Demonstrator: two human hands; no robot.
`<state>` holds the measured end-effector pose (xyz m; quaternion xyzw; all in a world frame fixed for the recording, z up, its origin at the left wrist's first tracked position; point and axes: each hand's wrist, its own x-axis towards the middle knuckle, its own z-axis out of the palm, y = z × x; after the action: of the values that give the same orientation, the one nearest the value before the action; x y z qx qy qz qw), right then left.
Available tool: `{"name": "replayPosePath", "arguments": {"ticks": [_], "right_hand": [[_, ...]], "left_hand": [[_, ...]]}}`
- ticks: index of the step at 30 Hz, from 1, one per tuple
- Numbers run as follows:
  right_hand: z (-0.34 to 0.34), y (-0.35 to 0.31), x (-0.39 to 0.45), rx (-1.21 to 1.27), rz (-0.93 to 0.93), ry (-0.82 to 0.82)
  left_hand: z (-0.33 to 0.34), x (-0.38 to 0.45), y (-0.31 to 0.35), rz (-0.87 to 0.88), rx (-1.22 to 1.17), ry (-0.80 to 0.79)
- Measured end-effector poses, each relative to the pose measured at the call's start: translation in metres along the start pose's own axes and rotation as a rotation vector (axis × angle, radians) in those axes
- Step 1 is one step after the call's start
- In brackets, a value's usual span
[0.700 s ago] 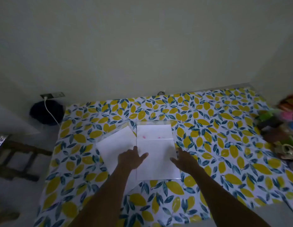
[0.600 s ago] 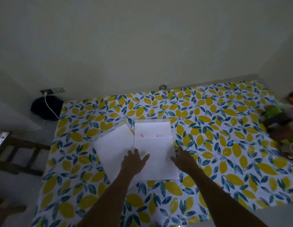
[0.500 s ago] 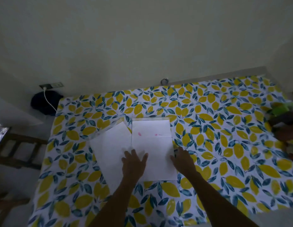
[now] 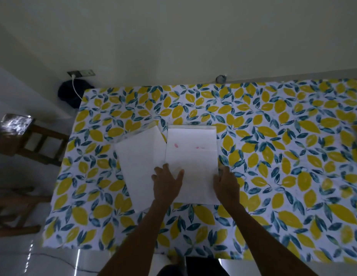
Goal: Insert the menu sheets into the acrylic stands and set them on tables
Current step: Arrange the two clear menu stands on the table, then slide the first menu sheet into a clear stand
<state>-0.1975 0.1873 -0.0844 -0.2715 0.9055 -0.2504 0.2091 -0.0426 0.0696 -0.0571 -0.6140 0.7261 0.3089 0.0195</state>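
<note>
While both hands (left (image 4: 167,183), right (image 4: 226,185)) press flat, fingers spread, the sheet's (image 4: 191,156) edges lie clear.

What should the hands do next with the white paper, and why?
Probably slide the right-hand sheet further up into its clear stand. The left hand lies flat on it, the right hand steadies its edge, and both papers lie flat on the lemon tablecloth, not standing up.
</note>
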Motion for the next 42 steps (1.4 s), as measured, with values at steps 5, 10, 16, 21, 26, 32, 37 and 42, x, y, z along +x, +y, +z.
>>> {"name": "replayPosePath", "arguments": {"ticks": [5, 10, 16, 21, 26, 32, 37, 42], "right_hand": [[-0.013, 0.017, -0.01, 0.125, -0.01, -0.051], [-0.046, 0.041, -0.043, 0.21, -0.01, 0.001], [-0.093, 0.059, -0.094, 0.38, -0.095, -0.036], [-0.114, 0.061, -0.113, 0.38, -0.169, -0.03], [-0.132, 0.051, -0.102, 0.479, -0.262, -0.008], [-0.157, 0.012, -0.056, 0.487, -0.347, 0.012], [-0.162, -0.018, -0.002, 0.444, -0.321, 0.069], [-0.146, -0.025, 0.049, 0.446, -0.317, 0.086]], "left_hand": [[-0.001, -0.013, -0.014, -0.013, -0.226, 0.033], [-0.011, -0.052, -0.03, 0.05, -0.364, 0.113], [-0.017, -0.098, -0.057, 0.204, -0.373, 0.194], [-0.028, -0.125, -0.059, 0.336, -0.539, 0.2], [-0.041, -0.123, -0.048, 0.417, -0.595, 0.224], [-0.072, -0.084, -0.014, 0.477, -0.486, 0.283], [-0.093, -0.044, 0.022, 0.416, -0.368, 0.364], [-0.103, -0.012, 0.05, 0.33, -0.306, 0.389]]}}
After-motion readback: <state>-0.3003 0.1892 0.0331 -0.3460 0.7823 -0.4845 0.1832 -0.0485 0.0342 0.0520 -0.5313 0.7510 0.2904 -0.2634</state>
